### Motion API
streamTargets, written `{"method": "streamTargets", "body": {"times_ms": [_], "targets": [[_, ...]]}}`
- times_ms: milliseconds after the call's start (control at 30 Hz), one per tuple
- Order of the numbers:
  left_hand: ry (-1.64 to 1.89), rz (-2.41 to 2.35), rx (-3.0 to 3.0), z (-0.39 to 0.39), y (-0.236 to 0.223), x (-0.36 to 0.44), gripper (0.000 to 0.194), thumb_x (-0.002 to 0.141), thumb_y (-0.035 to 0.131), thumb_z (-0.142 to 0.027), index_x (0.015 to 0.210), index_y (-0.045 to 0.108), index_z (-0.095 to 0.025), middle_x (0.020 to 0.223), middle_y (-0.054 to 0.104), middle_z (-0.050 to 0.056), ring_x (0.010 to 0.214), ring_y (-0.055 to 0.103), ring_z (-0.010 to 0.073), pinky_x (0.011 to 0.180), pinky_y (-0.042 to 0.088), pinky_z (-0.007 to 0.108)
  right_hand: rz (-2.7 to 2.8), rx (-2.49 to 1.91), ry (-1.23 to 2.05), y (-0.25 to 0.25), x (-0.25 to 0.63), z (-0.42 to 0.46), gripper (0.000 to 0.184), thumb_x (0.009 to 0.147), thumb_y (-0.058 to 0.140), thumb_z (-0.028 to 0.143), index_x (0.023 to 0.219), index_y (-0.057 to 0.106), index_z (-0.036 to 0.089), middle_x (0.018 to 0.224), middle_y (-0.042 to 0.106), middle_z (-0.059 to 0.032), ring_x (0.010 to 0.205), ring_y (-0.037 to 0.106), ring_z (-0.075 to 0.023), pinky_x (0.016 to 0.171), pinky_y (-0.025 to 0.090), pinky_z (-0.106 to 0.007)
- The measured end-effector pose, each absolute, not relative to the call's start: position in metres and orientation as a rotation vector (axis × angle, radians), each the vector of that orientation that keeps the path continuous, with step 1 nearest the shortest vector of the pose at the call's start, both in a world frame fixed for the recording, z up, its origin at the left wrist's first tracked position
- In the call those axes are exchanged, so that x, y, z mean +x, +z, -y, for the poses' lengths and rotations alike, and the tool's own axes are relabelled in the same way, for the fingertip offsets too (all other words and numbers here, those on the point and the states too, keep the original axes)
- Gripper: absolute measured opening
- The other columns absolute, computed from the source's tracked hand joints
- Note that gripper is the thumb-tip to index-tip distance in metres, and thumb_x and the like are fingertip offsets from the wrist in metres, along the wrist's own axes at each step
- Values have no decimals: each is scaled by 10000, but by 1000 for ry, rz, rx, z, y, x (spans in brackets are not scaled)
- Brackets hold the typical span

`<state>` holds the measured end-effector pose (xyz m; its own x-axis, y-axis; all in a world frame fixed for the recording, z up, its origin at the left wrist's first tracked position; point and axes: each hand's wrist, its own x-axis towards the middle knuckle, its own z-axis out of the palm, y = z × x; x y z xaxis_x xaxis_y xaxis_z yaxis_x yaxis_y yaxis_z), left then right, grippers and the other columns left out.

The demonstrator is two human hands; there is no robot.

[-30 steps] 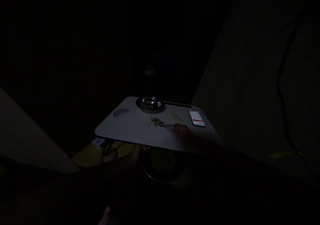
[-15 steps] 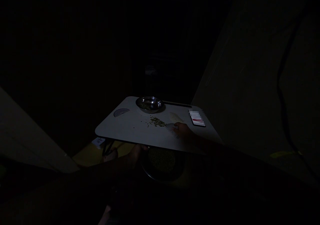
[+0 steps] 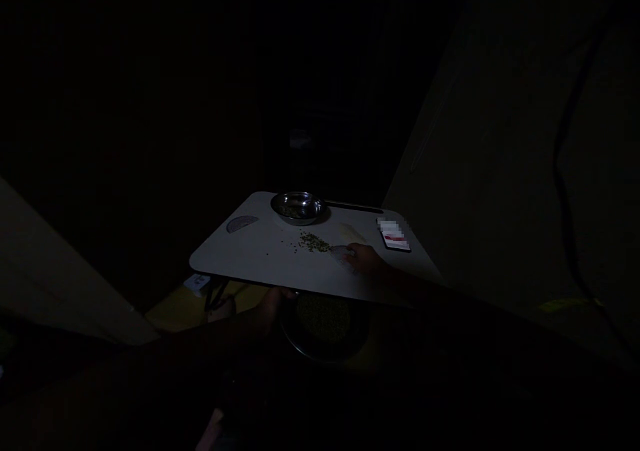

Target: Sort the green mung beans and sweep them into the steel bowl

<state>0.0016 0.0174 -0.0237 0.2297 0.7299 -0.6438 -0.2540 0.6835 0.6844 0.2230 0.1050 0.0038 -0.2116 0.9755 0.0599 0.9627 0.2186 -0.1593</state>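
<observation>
A clear protractor (image 3: 343, 253) is gripped in the right hand (image 3: 364, 259) at the center of the frame, beside a scattered pile of green grains (image 3: 314, 242) on the white table (image 3: 250, 262). The left hand (image 3: 274, 299) is positioned at the table's near edge, lower center; whether its grip is open or closed cannot be told. A steel bowl (image 3: 299, 220) is seated at the far edge. A large bowl of green contents (image 3: 323, 317) is located below the near edge.
</observation>
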Motion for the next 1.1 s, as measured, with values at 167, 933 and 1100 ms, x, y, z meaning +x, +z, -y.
{"method": "streamTargets", "body": {"times_ms": [167, 933, 1100], "targets": [[718, -1147, 497, -21, -31, 2, 93, 512, 438, -183, 436, 467, -138, 341, 463, 22, 323, 417, 132, 364, 336, 268, 2359, -1831, 143, 5, 224, -103, 363, 717, 355, 361, 973, 476, 135, 866, 569, -72, 767, 517, -143, 621, 356, -200], [772, -1190, 469, -17, -25, 3, 117, 536, 405, -174, 425, 440, -174, 333, 429, 14, 319, 395, 134, 348, 311, 268, 2326, -1850, 145, 6, 224, -102, 341, 710, 374, 341, 957, 491, 138, 877, 567, -67, 779, 516, -137, 622, 357, -191], [840, -1229, 426, -14, -18, 6, 64, 514, 440, -158, 455, 459, -171, 340, 453, 8, 337, 433, 151, 365, 341, 276, 2348, -1830, 155, 6, 221, -102, 361, 710, 366, 365, 957, 489, 133, 825, 577, -67, 731, 524, -135, 589, 357, -193]]}}
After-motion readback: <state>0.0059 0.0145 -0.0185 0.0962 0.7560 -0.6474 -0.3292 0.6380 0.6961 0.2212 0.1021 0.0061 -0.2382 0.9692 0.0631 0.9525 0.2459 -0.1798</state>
